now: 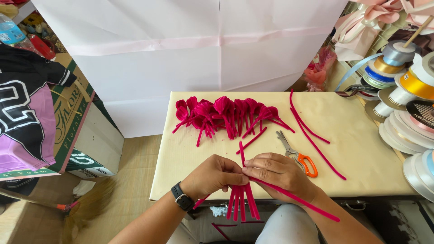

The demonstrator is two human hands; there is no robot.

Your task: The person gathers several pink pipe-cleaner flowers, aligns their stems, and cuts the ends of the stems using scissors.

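Observation:
My left hand (213, 175) and my right hand (281, 173) meet at the near edge of a cream-topped table (361, 149). Together they pinch a bundle of magenta pipe cleaners (242, 202) whose ends hang down below my fingers. One long strand (296, 199) runs from my right hand down to the right. A short end (242, 153) sticks up between my hands. A black watch (182, 197) sits on my left wrist. Farther back lies a row of several finished magenta petal loops (226, 113).
Orange-handled pliers (298, 156) lie just right of my right hand. Loose long pipe cleaners (312, 135) cross the table's right side. Ribbon spools (407, 99) stack at the right edge. White paper sheets (190, 49) stand behind. A cardboard box (77, 131) and a broom (68, 208) are at left.

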